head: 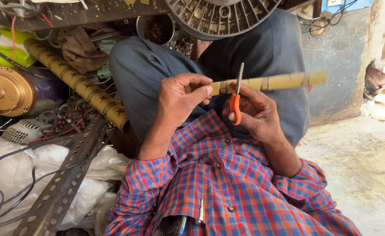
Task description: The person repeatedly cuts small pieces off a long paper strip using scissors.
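**Asker:** Cluttered workshop floor, is it? What lies nearest the camera?

**Watcher:** Bare concrete floor on the right, and closest in, a red-and-blue checked shirt with a metal pen clip at its pocket. To the left a perforated steel angle bar slants over white plastic bags and black cables.

**Asker:** And the hands?

**Watcher:** The left hand is curled, thumb and fingertips pinching the near end of a yellowish rolled paper strip that runs level to the right, above the lap. The right hand has its fingers closed through the orange handles of a pair of scissors; the blades point up, nearly closed, and cross the strip just beside the left thumb.

**Asker:** What is behind them?

**Watcher:** Grey trousers over drawn-up knees. Further left, a long yellow patterned tube lies on the slant among wire scraps, with a brass-coloured motor housing beside it. At the top edge sits a grey ribbed fan guard, next to a metal tin of dark bits.
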